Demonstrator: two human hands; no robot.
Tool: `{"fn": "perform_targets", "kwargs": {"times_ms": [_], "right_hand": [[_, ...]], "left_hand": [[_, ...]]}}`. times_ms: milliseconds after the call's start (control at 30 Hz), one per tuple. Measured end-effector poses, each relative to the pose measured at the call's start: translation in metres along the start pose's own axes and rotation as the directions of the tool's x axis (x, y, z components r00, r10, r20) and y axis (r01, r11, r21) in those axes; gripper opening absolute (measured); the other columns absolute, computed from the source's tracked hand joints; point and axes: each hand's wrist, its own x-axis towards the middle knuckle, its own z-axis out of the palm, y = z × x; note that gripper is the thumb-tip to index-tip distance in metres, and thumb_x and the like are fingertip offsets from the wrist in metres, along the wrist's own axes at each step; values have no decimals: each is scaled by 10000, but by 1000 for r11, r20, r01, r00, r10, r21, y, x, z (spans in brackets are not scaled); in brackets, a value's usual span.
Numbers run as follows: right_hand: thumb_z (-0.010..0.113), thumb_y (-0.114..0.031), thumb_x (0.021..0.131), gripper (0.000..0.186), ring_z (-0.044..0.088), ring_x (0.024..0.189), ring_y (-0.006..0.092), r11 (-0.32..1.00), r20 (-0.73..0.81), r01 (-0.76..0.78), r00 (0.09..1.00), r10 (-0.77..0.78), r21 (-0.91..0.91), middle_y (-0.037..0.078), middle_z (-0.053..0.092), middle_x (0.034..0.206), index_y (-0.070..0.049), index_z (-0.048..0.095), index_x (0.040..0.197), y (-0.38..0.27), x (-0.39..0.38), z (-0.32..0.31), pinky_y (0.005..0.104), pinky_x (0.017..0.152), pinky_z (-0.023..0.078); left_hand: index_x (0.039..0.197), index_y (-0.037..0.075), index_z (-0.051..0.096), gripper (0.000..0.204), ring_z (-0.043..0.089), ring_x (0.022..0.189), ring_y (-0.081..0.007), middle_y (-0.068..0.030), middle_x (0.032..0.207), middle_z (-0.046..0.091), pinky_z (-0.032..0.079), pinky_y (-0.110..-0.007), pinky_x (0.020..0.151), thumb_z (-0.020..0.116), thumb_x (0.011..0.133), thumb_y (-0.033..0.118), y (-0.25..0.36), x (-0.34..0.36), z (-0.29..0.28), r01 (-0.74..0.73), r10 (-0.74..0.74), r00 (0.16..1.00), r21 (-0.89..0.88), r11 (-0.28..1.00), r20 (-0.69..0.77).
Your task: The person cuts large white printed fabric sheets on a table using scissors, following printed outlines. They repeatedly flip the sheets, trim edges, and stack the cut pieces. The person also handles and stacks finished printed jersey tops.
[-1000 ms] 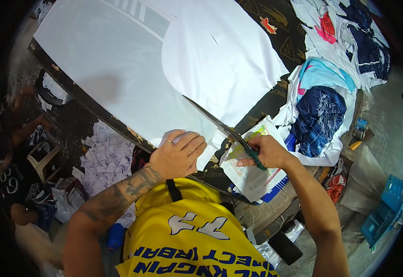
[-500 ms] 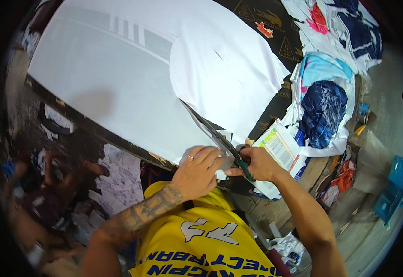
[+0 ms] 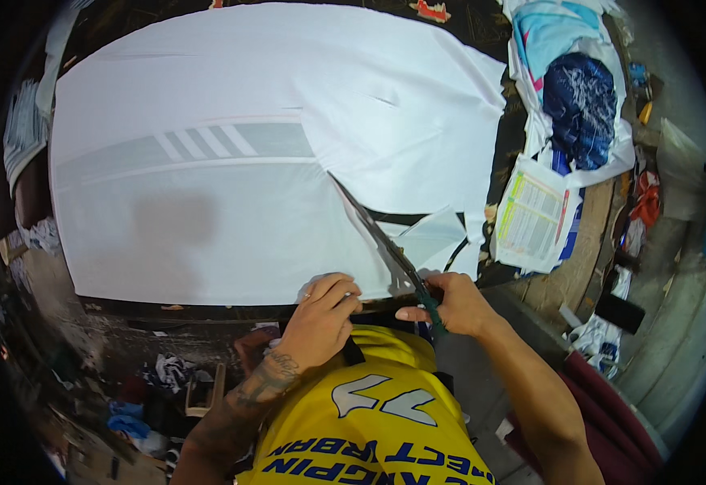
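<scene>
Since half a second ago the view has swung round, the white fabric [image 3: 207, 194] now lies with its near edge almost level, and the scissors [image 3: 387, 239] have their tip closer to its grey-and-white striped band. At far left, a pale stack of cloth [image 3: 21, 137] sits beside the table. Below that edge the floor is dim and cluttered, with a blue bundle [image 3: 129, 423] and a small wooden frame [image 3: 219, 388]. Fabric covers most of the table [image 3: 506, 153], whose dark top shows along the right. The left hand [image 3: 320, 317] rests at the near edge, fingers loosely curled; whether it pinches cloth I cannot tell. The right hand [image 3: 458, 305] grips the scissors' green-wrapped handles, the blades running into the fabric beside a lifted, cut flap [image 3: 434, 236]. Farther right lie a printed paper [image 3: 531, 214], a dark blue cloth [image 3: 579, 109] and a light blue one. Beyond are wooden planks [image 3: 585, 250], a maroon cloth [image 3: 603, 420], a red cloth [image 3: 646, 198] and grey floor.
</scene>
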Motion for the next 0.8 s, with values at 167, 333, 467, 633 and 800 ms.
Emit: {"fn": "perform_targets", "kwargs": {"times_ms": [167, 333, 467, 633, 800], "right_hand": [[913, -692, 726, 752, 649, 683, 274, 995, -79, 60, 995, -53, 79, 132, 661, 704, 16, 704, 866, -35, 11, 20, 401, 675, 518], [910, -664, 749, 716, 640, 681, 253, 946, -80, 27, 997, -1, 324, 149, 681, 731, 15, 700, 837, -72, 12, 29, 395, 689, 535], [928, -641, 749, 691, 634, 663, 184, 891, -86, 45, 996, -7, 453, 116, 672, 693, 5, 685, 779, -84, 20, 36, 356, 648, 528], [942, -577, 781, 619, 559, 646, 127, 911, -117, 121, 990, -81, 393, 46, 656, 693, 5, 733, 809, -92, 35, 32, 318, 603, 488], [871, -540, 899, 552, 601, 659, 127, 964, 256, -158, 961, 100, 216, 3, 630, 736, -5, 756, 972, -84, 5, -56, 298, 617, 485]], "left_hand": [[1016, 12, 715, 232, 533, 1351, -328, -123, 1279, 631, 432, -500, 1131, 684, 787, -1, -4, 3, -13, -50, 51, 996, -14, 999, 68], [1073, -15, 739, 274, 509, 1385, -345, -155, 1336, 617, 434, -505, 1161, 683, 810, 35, -13, 0, -15, -71, 75, 992, -46, 996, 102], [1085, -13, 749, 263, 502, 1396, -356, -186, 1356, 617, 428, -518, 1177, 679, 852, 87, -22, -8, -10, -74, 73, 985, 3, 997, 155], [1164, 25, 731, 297, 587, 1268, -353, -171, 1239, 655, 463, -491, 1118, 687, 883, 107, -10, 0, -22, -22, 21, 977, 1, 1000, 213], [1248, 51, 700, 401, 610, 1136, -325, -114, 1207, 633, 459, -519, 1031, 717, 848, 78, -15, 50, -74, -32, 84, 916, 138, 990, -393]]}}
